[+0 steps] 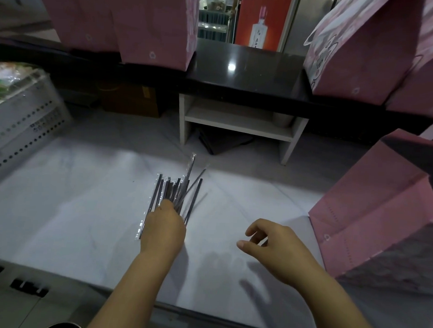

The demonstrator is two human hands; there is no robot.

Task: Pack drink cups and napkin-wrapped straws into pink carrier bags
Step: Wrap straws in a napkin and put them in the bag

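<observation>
A loose pile of dark straws in clear wrappers [177, 189] lies on the white counter [86, 208]. My left hand [164, 229] rests on the near end of the pile, fingers curled down onto the straws; whether it grips any is hidden under the hand. My right hand [271, 244] hovers over the counter to the right, fingers apart and holding nothing. A pink carrier bag [380, 218] stands at the right beside that hand. More pink bags stand on the black raised ledge, at back left [154, 26] and back right [356, 53]. No cups or napkins are visible.
A grey perforated crate [23, 117] holding plastic-wrapped goods sits at the left. A small white shelf unit [239, 125] stands under the black ledge [243, 74] at centre back. A cardboard box [131, 99] sits under the ledge to the left of it.
</observation>
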